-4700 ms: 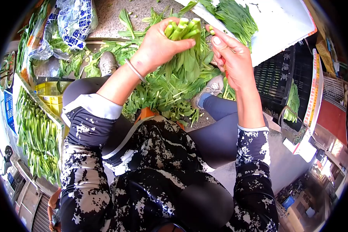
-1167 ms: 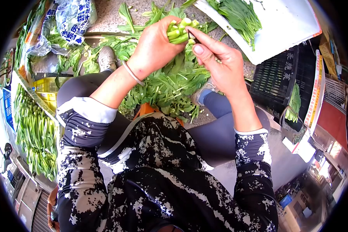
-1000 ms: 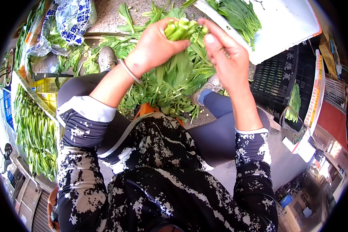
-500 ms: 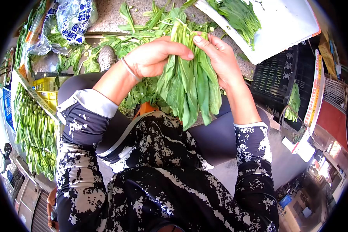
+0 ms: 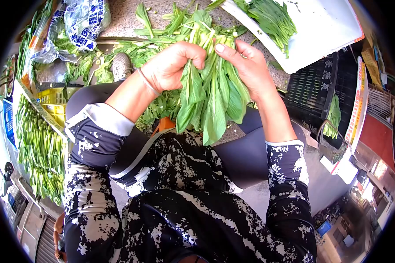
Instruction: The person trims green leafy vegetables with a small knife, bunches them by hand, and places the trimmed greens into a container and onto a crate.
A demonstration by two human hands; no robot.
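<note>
Between my two hands hangs a bunch of leafy greens (image 5: 217, 96), pale stem ends up and broad leaves drooping toward my lap. My left hand (image 5: 173, 65) is closed around stems on the bunch's left side, a thin bangle on its wrist. On the other side my right hand (image 5: 248, 65) grips the bunch, thumb lying across the front of the stems. The fingers behind the leaves are partly hidden. Loose leaves and trimmings (image 5: 162, 41) lie on the ground just beyond and below my hands.
A white tray (image 5: 320, 33) with a bundle of greens (image 5: 272, 22) stands at the upper right, by black crates (image 5: 309, 83). At left are rows of green stalks (image 5: 41, 149), a yellow basket (image 5: 52, 103) and a printed plastic bag (image 5: 85, 24). Another person's arm (image 5: 57, 234) shows lower left.
My left hand has shifted slightly left and its thumb has drawn back from the middle of the bunch. The stems and leaves have spread a little and hang differently.
</note>
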